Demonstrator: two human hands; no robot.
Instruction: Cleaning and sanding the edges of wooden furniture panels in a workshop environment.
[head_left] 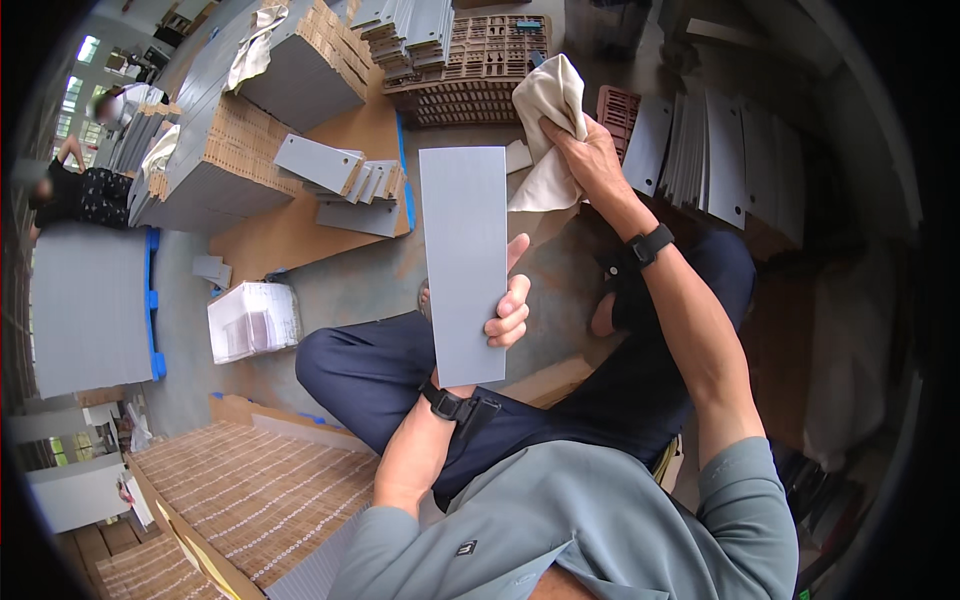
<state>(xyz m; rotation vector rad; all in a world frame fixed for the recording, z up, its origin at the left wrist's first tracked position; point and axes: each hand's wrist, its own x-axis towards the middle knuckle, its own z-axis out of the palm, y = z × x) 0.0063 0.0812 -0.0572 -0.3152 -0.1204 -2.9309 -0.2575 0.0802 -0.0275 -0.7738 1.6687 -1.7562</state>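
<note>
Your left hand (pixel 508 312) grips a grey panel (pixel 464 265), palm hidden behind it. Your right hand (pixel 590 150), farther right, clutches a cream cloth (pixel 548 125); its fingertips are buried.

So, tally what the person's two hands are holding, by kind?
Grey rectangular panel, upright in the left hand: 1
Cream cloth, gripped by the right hand: 1
Total held: 2
The stacked grey panels around the person overlap too much to count.
</note>
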